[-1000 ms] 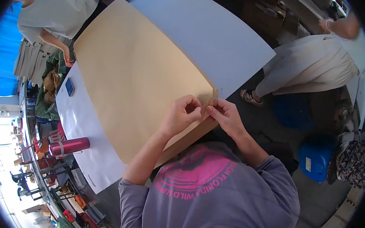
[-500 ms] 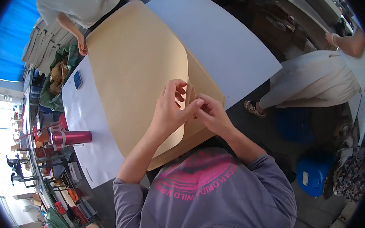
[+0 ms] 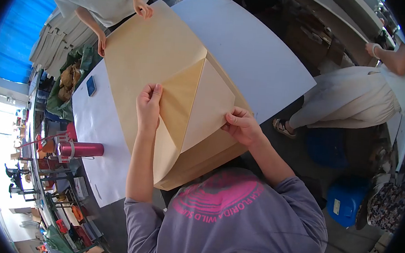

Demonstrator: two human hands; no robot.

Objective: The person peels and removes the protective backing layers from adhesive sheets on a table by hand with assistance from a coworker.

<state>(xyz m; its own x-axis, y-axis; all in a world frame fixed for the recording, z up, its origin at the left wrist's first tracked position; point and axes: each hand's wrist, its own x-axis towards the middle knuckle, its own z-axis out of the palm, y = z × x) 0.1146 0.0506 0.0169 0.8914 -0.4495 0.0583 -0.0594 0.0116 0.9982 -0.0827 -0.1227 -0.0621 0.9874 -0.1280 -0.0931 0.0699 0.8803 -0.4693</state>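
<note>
Spread over the table is large tan kraft paper [image 3: 142, 45], lying in layers. Its near end is pulled apart into a pointed fold, with a darker yellowish inner face [image 3: 181, 96] on the left and a pale flap [image 3: 211, 106] on the right. My left hand [image 3: 148, 108] pinches the left edge of the opened paper between thumb and fingers. On the other side, my right hand [image 3: 243, 126] is closed on the right corner of the pale flap. More tan layers [image 3: 194, 166] lie below, close to my shirt.
White sheeting [image 3: 246, 49] covers the table, with a phone [image 3: 91, 86] and a pink bottle [image 3: 81, 150] on the left. A person's hand [image 3: 102, 45] touches the paper's far left edge. Another person [image 3: 352, 98] stands at right, near a blue container [image 3: 344, 202].
My hands, close together before, have moved apart, spreading the paper's near end into a pointed fold. The person across has brought a hand down over the paper's far edge.
</note>
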